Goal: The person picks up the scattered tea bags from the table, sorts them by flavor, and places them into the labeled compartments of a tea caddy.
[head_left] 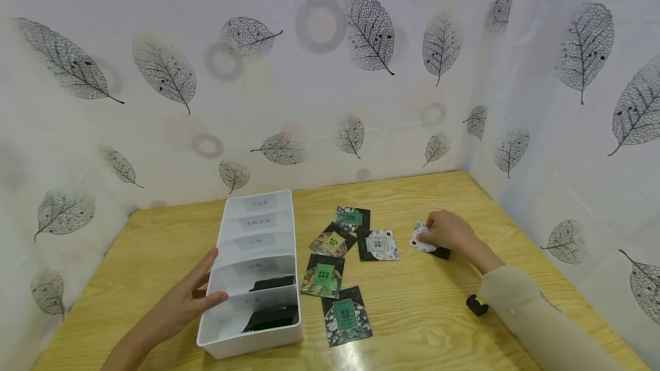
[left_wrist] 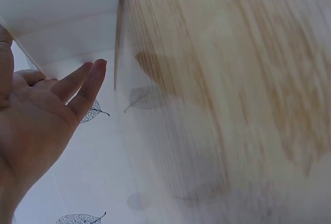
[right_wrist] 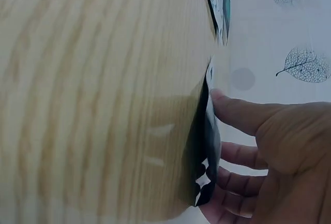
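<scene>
A long white divided box (head_left: 258, 348) stands left of centre, with labelled slots; dark packets (head_left: 271, 318) lie in its two nearest compartments. My left hand (head_left: 175, 305) rests at the box's left side, fingers extended along the wall and thumb over the rim. The left wrist view shows those fingers loosely straight against the box. On the right, my right hand (head_left: 456, 233) holds a flat white-and-black floral sachet (head_left: 420, 242) by its edges. In the right wrist view this sachet (right_wrist: 209, 141) is slightly tilted, thumb at one end and fingers at the other.
Between box and right hand lie several sachets: a white floral one (head_left: 389, 251), a yellow-labelled one (head_left: 334, 241) and green-labelled ones, including the nearest (head_left: 346, 316). A small black-and-yellow object (head_left: 476, 305) sits by the right forearm. Leaf-patterned sheeting (head_left: 319, 90) encloses the wooden table (head_left: 412, 314).
</scene>
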`<move>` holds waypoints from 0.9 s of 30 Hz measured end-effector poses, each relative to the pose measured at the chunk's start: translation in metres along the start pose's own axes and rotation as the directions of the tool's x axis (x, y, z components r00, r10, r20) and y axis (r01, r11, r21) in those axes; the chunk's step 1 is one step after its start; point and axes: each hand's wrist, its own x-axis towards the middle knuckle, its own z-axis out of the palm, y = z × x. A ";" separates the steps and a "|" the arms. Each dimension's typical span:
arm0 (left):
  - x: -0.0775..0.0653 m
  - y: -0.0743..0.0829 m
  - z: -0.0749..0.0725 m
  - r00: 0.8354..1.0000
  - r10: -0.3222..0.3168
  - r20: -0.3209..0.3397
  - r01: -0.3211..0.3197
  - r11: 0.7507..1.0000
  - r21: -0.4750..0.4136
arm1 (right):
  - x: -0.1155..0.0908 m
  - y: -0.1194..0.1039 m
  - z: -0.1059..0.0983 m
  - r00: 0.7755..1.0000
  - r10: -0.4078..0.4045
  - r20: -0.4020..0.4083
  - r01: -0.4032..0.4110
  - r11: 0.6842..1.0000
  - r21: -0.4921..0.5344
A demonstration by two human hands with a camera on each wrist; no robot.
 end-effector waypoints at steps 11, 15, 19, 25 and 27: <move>0.001 0.002 0.000 1.000 -0.021 0.013 0.021 1.000 -0.021 | -0.001 0.002 0.001 0.995 0.096 0.021 -0.096 0.995 -0.011; 0.000 0.001 0.000 1.000 -0.007 0.006 0.007 1.000 -0.013 | -0.001 0.001 0.003 0.992 0.127 0.021 -0.126 0.992 -0.029; 0.000 0.001 0.001 1.000 -0.009 0.002 0.009 1.000 0.005 | -0.002 0.002 0.001 0.997 0.073 -0.001 -0.073 0.997 -0.026; 0.000 0.003 0.000 1.000 -0.016 -0.002 0.016 1.000 0.011 | -0.002 0.006 -0.011 0.964 -0.244 0.104 0.239 0.969 0.059; -0.001 0.003 0.000 1.000 -0.015 -0.001 0.015 1.000 0.006 | -0.001 0.007 -0.014 0.941 -0.296 0.163 0.289 0.955 0.066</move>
